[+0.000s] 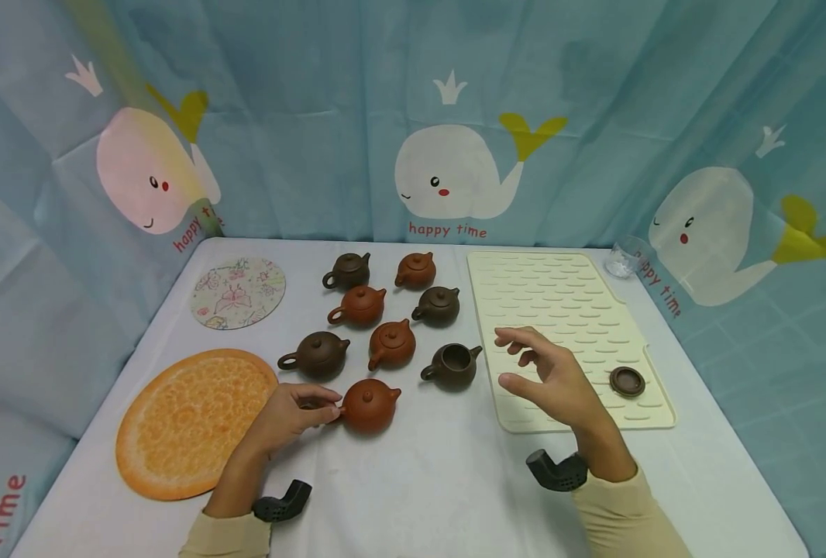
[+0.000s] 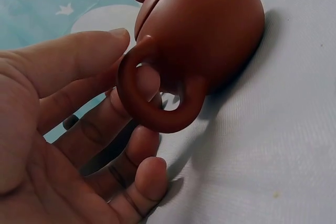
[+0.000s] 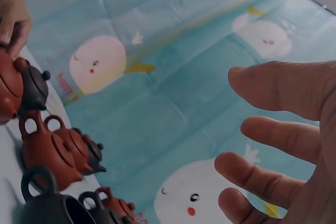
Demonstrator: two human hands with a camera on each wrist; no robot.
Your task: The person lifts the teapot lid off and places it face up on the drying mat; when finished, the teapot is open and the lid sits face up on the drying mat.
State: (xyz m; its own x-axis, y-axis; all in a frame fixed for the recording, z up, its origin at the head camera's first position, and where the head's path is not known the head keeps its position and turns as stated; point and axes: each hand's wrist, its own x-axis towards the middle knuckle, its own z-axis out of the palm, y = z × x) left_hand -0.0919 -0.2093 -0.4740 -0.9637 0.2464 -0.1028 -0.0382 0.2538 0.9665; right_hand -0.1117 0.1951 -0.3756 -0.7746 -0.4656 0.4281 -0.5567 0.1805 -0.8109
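Observation:
In the head view my left hand is at the handle of a reddish-brown clay teapot, which has its lid on. The left wrist view shows the thumb beside the loop handle, with a fingertip visible through the loop. My right hand hovers above the left part of a cream ridged mat, fingers spread and holding nothing. To its left stands a dark brown teapot without a lid, its mouth facing up. A small round dark lid lies on the mat's right side.
Several more lidded teapots, reddish like this one and dark like this one, stand behind. A round bread-patterned mat and a floral mat lie left. A clear glass cup stands at the back right.

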